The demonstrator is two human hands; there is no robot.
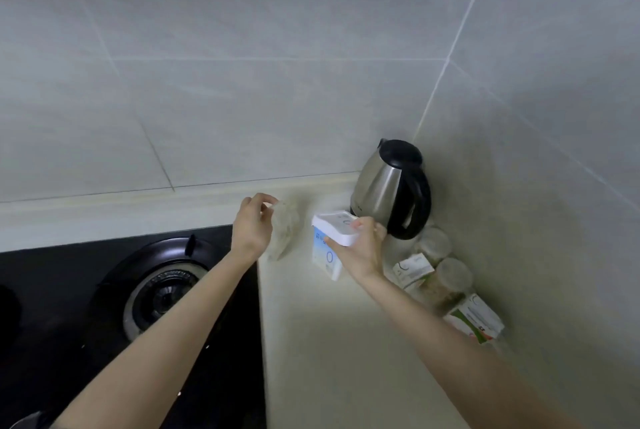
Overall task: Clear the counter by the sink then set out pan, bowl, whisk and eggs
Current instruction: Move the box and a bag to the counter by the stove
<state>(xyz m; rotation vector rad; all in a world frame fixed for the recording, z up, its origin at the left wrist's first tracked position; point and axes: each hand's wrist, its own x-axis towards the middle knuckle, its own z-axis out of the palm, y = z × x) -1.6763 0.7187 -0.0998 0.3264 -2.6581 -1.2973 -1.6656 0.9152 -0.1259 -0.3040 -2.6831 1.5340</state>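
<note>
My right hand (363,248) grips a white box with blue print (327,248) by its lid edge, holding it just over the pale counter (346,342) in front of the kettle. My left hand (252,224) pinches the top of a translucent, crumpled plastic bag (285,234), which hangs down against the counter near the back wall. The two hands are close together, the bag to the left of the box. No pan, bowl, whisk or eggs are in view.
A steel kettle with a black handle (391,189) stands in the corner. Two clear jars (434,245) (450,283) and small cartons (476,319) line the right wall. A black gas hob with a burner (162,293) lies left of the counter.
</note>
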